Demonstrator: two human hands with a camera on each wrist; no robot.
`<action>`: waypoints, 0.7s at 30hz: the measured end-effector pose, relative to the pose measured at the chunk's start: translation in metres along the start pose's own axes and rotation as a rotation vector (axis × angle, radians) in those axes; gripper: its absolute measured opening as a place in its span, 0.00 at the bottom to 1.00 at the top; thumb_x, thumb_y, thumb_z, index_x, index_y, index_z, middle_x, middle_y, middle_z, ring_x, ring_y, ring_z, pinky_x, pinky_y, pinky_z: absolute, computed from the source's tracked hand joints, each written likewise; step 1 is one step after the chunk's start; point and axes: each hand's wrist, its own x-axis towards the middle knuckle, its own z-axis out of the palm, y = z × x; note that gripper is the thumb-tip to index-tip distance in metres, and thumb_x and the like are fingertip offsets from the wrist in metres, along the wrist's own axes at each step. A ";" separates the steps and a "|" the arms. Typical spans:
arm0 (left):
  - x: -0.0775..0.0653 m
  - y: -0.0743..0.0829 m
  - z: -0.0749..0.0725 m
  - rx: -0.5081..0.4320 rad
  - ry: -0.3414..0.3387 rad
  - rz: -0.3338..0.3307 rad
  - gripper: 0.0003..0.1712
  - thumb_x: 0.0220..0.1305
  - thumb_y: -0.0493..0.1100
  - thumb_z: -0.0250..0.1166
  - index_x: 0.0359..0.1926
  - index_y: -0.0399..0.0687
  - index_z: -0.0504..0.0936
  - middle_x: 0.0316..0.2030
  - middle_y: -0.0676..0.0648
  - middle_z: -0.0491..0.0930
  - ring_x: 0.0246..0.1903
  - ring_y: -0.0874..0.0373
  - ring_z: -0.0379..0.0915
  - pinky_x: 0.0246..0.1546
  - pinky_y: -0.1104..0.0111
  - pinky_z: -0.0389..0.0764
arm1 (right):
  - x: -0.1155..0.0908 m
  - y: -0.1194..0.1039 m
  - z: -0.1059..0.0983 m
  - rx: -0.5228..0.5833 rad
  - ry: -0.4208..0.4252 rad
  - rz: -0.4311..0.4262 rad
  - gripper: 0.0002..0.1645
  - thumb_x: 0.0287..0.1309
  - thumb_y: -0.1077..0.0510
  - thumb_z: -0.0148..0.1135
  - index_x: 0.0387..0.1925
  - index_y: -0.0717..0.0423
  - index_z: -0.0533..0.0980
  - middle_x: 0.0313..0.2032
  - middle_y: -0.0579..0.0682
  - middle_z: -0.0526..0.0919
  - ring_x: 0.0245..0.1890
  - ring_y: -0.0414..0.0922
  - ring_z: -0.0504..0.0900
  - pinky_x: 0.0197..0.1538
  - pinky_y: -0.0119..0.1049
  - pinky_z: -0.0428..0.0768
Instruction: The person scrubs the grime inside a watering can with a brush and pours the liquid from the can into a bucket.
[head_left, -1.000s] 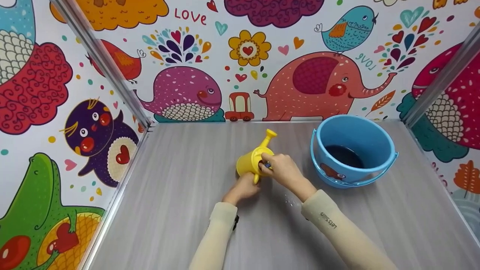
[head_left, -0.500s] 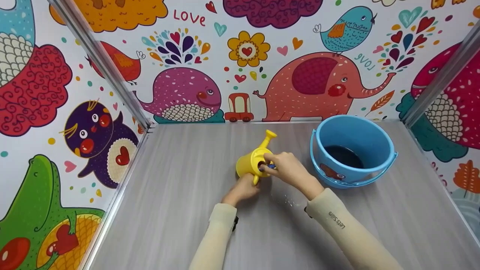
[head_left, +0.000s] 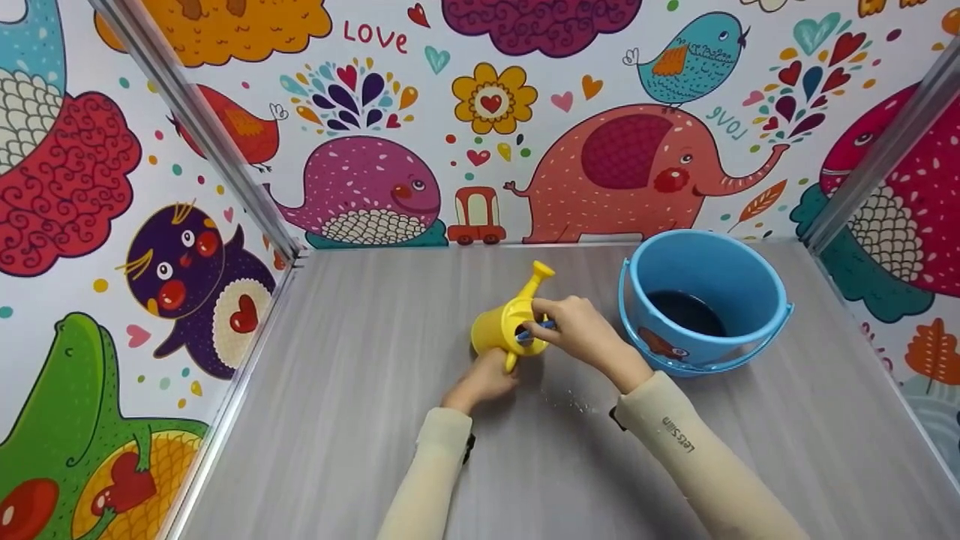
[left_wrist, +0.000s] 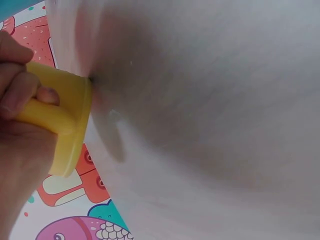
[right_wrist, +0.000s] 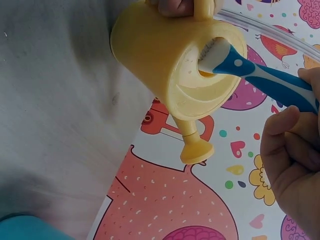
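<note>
My left hand (head_left: 487,377) grips the handle of a yellow toy watering can (head_left: 489,330). In the left wrist view its fingers (left_wrist: 20,92) curl round that handle (left_wrist: 47,116). The can is tilted, its opening turned toward my right hand (head_left: 583,334) and its spout pointing up and away. Between fingers and thumb, my right hand holds a blue-and-white brush (right_wrist: 270,82) by its handle. The white brush head (right_wrist: 215,55) sits at the can's round opening, some bristles showing and the rest hidden inside.
A blue bucket (head_left: 720,285) with dark liquid at its bottom stands to the right, its handle lowered at the front. Water drops (head_left: 577,401) lie on the grey table (head_left: 360,390). Printed wall panels and metal frame posts (head_left: 202,127) border the table.
My right hand has shifted slightly right, drawing the brush partly back from the can's opening, so more of its blue handle shows. The left hand and watering can stay nearly in place.
</note>
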 end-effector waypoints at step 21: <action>0.001 -0.001 -0.002 -0.062 -0.026 0.020 0.21 0.55 0.29 0.61 0.17 0.53 0.63 0.14 0.57 0.59 0.15 0.63 0.55 0.21 0.72 0.59 | -0.002 0.014 0.031 -0.024 0.008 0.049 0.11 0.65 0.50 0.63 0.32 0.51 0.74 0.18 0.44 0.67 0.19 0.39 0.68 0.27 0.30 0.70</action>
